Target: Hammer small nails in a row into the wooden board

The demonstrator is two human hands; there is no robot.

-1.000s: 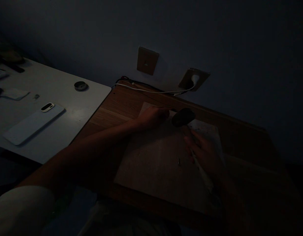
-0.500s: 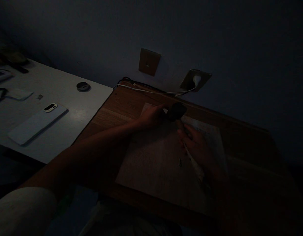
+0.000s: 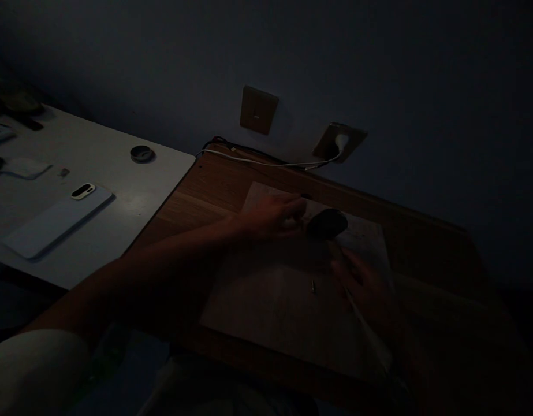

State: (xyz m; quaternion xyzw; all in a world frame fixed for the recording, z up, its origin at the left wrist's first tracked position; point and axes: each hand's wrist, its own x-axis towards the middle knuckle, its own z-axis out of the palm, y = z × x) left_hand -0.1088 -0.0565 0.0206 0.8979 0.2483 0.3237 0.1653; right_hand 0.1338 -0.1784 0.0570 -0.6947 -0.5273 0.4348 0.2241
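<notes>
The scene is very dark. My right hand [image 3: 365, 283] is wrapped round the pale handle of a mallet [image 3: 327, 224], whose black head hangs over the far part of a light board [image 3: 266, 303]. Just left of that head is my left hand [image 3: 277, 216], its fingers bent and pinched together over the board. Whatever the pinch holds is too dim to make out. A small metal piece [image 3: 313, 286], thin like a screw or bit, lies on the board in front of the hands.
The board rests on a wooden table [image 3: 192, 202] against the wall. Cables [image 3: 257, 162] run along its back edge to a plugged socket [image 3: 342, 141]. On a white table [image 3: 119, 136] to the left lie a phone [image 3: 60, 222], a small round dark container [image 3: 141, 153] and other items.
The mallet and my right hand have moved right and towards me. My left hand has shifted slightly right, with its fingers now lower. The view has turned a little.
</notes>
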